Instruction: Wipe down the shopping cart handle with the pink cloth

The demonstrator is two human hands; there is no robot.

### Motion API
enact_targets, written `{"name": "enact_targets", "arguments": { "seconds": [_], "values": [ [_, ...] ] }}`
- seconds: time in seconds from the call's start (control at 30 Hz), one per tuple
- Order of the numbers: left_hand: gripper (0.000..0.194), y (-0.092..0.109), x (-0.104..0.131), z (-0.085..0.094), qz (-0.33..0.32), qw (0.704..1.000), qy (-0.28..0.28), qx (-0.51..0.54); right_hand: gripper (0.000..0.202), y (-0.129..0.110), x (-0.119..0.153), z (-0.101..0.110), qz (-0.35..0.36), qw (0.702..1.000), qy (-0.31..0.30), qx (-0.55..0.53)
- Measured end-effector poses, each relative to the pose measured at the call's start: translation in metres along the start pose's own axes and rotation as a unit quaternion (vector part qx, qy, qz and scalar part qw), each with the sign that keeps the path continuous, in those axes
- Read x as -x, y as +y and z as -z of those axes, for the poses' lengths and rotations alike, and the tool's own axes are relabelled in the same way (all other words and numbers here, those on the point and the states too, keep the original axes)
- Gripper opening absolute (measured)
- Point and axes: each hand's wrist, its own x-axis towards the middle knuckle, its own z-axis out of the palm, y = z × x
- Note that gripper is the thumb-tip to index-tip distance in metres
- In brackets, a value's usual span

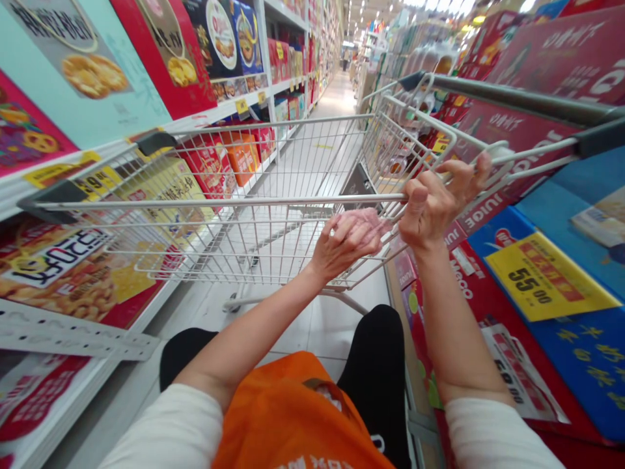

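A wire shopping cart point(234, 203) stands in front of me, its near rim running across the view. My left hand point(342, 242) is closed on a pink cloth point(375, 223) and presses it to the wires just under that rim. Part of the cloth is hidden beneath the fingers. At the cart's right corner, my right hand point(432, 205) is curled around the metal frame. The cart's grey handle bar point(508, 98) extends along the right side, beyond my right hand. The basket's wires show the pale floor behind them.
Shelves with boxed goods point(92, 71) line the left side, close to the cart. On the right are stacked cartons point(537, 140) and a yellow price sign point(551, 277). The tiled aisle point(336, 91) runs away ahead, with a distant person point(346, 62).
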Motion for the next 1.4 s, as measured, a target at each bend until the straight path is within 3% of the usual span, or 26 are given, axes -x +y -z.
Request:
{"name": "enact_targets", "arguments": {
  "seconds": [0.13,0.23,0.3,0.47,0.53,0.6,0.73,0.83,0.9,1.0,1.13,1.2,1.33,1.4],
  "values": [
    [0.034,0.001,0.05,0.008,-0.028,0.998,0.035,-0.039,0.061,-0.001,0.001,-0.004,-0.004,1.0,0.008,0.003],
    [0.037,0.001,0.073,0.016,-0.021,0.999,0.021,-0.026,0.06,-0.002,0.002,-0.008,-0.005,0.999,0.033,-0.007],
    [0.043,0.003,0.067,0.018,-0.009,1.0,0.007,-0.008,0.061,-0.003,0.004,-0.01,-0.001,0.999,0.044,-0.013],
    [0.053,0.014,0.017,0.004,-0.001,0.999,0.012,0.046,0.065,-0.007,0.016,-0.012,0.0,0.999,0.047,-0.009],
    [0.056,0.017,0.02,-0.005,0.001,0.998,-0.008,0.063,0.065,-0.008,0.021,-0.011,-0.006,1.0,0.029,-0.005],
    [0.056,0.019,0.045,-0.011,0.005,0.997,-0.048,0.058,0.064,-0.009,0.024,-0.01,-0.011,1.0,0.011,0.0],
    [0.047,0.013,0.128,-0.008,0.014,0.989,-0.142,0.035,0.057,-0.009,0.027,-0.01,-0.028,0.999,-0.013,0.011],
    [0.049,0.004,0.166,0.0,-0.001,0.986,-0.16,0.034,0.062,-0.009,0.026,-0.015,-0.017,1.0,0.02,-0.005],
    [0.048,0.002,0.164,0.001,-0.02,0.992,-0.121,0.017,0.067,-0.009,0.026,-0.019,-0.005,0.998,0.054,-0.018],
    [0.041,0.005,0.137,-0.006,-0.032,0.997,-0.071,0.0,0.07,-0.01,0.026,-0.023,-0.008,0.997,0.077,-0.029],
    [0.045,0.01,0.117,-0.018,-0.007,0.988,-0.146,0.048,0.074,-0.012,0.027,-0.024,-0.029,0.995,0.084,-0.033],
    [0.046,0.009,0.131,-0.015,-0.001,0.986,-0.147,0.075,0.075,-0.012,0.027,-0.023,-0.024,0.995,0.087,-0.032],
    [0.042,0.002,0.174,0.003,-0.024,0.994,-0.088,0.064,0.076,-0.011,0.027,-0.023,-0.019,0.995,0.087,-0.033],
    [0.04,0.0,0.184,0.011,-0.032,0.993,-0.102,0.058,0.075,-0.012,0.027,-0.023,-0.021,0.995,0.09,-0.037]
  ]
}}
